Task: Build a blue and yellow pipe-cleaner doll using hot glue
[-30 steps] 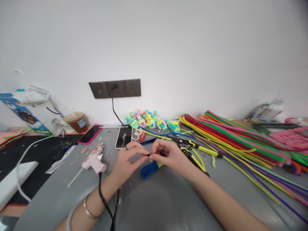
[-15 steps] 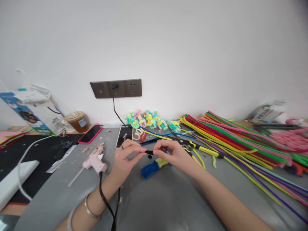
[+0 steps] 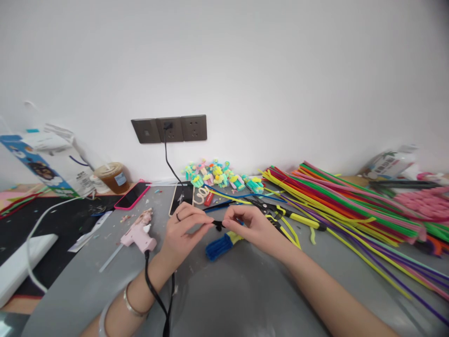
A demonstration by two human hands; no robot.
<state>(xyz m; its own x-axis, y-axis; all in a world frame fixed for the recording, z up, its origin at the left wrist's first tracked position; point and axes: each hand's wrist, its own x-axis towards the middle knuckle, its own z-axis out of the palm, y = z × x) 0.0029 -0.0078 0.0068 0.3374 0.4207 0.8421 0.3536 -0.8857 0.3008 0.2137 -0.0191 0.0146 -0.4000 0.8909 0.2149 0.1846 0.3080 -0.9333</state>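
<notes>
Between my two hands runs a short black piece, like a bit of pipe cleaner (image 3: 218,223); its ends are hidden in my fingers. My left hand (image 3: 185,229), with a ring on one finger, pinches its left end. On the other end, my right hand (image 3: 247,223) is closed with thumb and fingertips. Below them on the grey table (image 3: 224,295) lies a blue and yellow pipe cleaner figure (image 3: 219,247), partly covered by my right hand. Close to my right hand are yellow-handled pliers (image 3: 298,217).
A pink glue gun (image 3: 139,234) with a black cord lies left of my left hand. Behind are a pink-edged phone (image 3: 132,195), a drink cup (image 3: 117,180) and several small pastel figures (image 3: 219,175). A heap of coloured pipe cleaners (image 3: 336,203) spreads over the right side.
The black piece between my fingertips has shifted slightly and its middle looks bent. Both hands stay in nearly the same place; the things on the table have not moved.
</notes>
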